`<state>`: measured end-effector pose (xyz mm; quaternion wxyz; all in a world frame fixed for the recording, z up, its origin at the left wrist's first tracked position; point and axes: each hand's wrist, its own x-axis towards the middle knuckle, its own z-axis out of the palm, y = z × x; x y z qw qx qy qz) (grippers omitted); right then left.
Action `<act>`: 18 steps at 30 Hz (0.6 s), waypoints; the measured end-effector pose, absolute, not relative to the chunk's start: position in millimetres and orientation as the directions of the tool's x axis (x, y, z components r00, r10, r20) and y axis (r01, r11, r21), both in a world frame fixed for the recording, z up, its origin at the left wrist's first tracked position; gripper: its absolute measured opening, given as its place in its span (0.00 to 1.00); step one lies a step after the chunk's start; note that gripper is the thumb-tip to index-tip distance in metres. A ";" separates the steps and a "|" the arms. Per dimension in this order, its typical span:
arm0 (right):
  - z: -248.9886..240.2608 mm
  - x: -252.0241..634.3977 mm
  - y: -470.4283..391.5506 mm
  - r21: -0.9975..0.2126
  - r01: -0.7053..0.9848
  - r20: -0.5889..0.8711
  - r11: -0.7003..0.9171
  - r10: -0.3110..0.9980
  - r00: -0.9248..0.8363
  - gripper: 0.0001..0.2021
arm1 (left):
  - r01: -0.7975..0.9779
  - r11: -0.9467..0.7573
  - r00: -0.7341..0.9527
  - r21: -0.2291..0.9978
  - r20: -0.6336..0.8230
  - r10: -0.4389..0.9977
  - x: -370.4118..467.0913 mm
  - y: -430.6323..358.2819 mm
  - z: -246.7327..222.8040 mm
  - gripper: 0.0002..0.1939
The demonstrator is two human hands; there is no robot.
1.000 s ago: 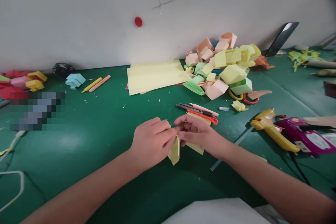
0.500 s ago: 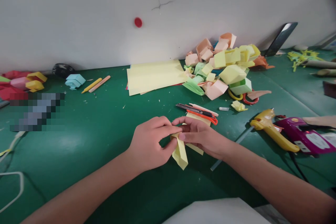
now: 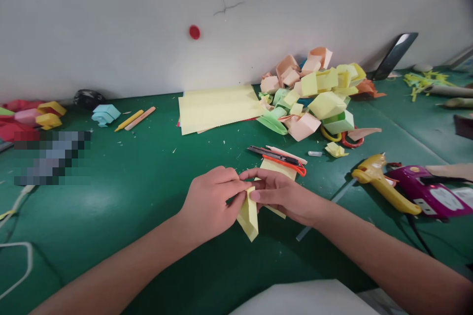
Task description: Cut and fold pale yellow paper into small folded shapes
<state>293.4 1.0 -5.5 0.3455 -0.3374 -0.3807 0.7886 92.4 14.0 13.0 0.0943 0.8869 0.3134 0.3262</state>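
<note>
Between my two hands is a folded piece of pale yellow paper point(image 3: 250, 216), its lower end pointing down toward me. My left hand point(image 3: 212, 199) pinches its upper left side between thumb and fingers. My right hand point(image 3: 281, 191) grips the upper right, thumb on the near face and fingers curled behind. The fingertips of both hands nearly meet, and they hide the paper's top. Beneath my right hand, a flat yellow paper strip point(image 3: 281, 169) lies on the green table. Just beyond it rest a dark-bladed cutter knife point(image 3: 271, 153) and orange-handled scissors point(image 3: 301, 170).
A heap of folded paper pieces point(image 3: 310, 98) sits at the back right, beside stacked yellow sheets point(image 3: 218, 108). To the right lie a yellow glue gun point(image 3: 388, 182) with its glue stick and a purple power strip point(image 3: 428, 189). A blue folded paper point(image 3: 106, 114) and two crayon-like sticks are left.
Both hands have shifted slightly left and toward me with the yellow paper. The paper has turned a little, so its narrow side fold shows differently.
</note>
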 end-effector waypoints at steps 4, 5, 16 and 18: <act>-4.9 293.5 0.5 -0.816 -0.291 -0.286 -0.500 0.786 -0.548 0.21 | 0.533 -0.722 0.566 0.440 0.449 0.691 92.7 13.1 15.9 0.09; -4.6 294.1 0.6 -0.816 -0.285 -0.291 -0.504 0.783 -0.550 0.22 | 0.545 -0.692 0.560 0.474 0.408 0.721 92.7 13.1 17.3 0.08; -3.6 303.6 1.2 -0.769 -0.314 -0.308 -0.557 0.753 -0.582 0.19 | 0.368 -0.647 0.715 0.668 0.241 0.656 85.5 20.2 32.3 0.20; -4.5 304.2 1.2 -0.762 -0.310 -0.309 -0.568 0.740 -0.598 0.19 | 0.366 -0.663 0.725 0.653 0.247 0.643 85.4 20.7 31.1 0.18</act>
